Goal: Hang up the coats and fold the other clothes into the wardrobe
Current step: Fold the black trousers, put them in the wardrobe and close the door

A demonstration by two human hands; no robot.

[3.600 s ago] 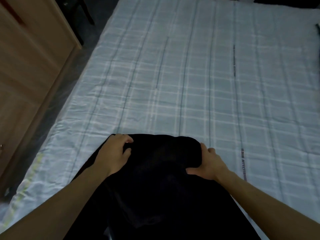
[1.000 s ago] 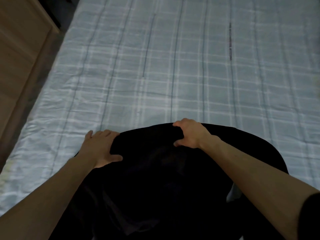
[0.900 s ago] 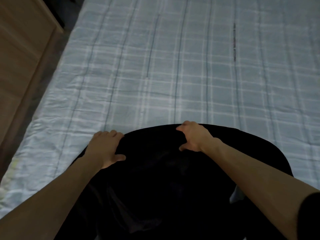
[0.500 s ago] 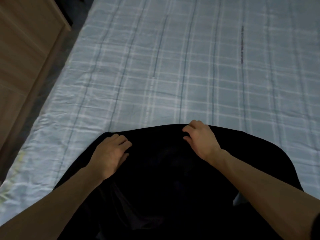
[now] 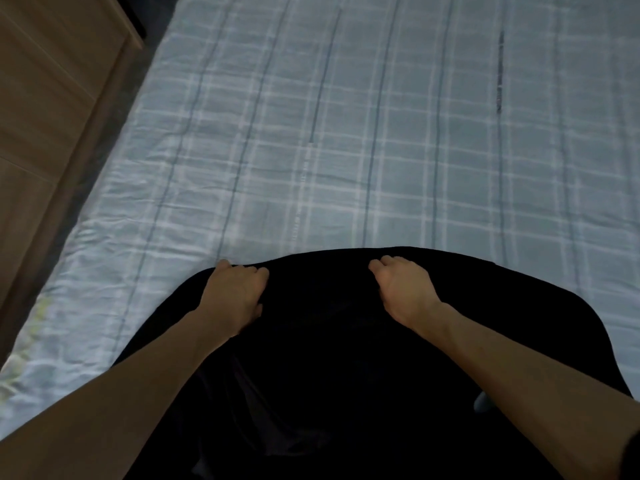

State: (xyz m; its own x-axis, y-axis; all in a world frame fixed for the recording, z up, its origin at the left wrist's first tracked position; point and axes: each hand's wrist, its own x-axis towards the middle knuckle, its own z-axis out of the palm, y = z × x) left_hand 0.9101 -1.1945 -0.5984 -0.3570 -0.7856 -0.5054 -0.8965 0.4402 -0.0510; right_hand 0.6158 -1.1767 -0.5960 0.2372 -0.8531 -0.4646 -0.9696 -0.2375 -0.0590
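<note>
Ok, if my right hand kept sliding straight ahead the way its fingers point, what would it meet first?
The right hand would likely slide off the black garment onto bare plaid bedspread; nothing else shows ahead.

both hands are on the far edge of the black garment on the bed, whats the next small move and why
Probably smooth the far edge flat before folding. The left hand and right hand both sit with curled fingers on the far edge of the black garment, which lies bunched and rounded on the checked bedspread. Whether either hand pinches cloth is unclear.
</note>
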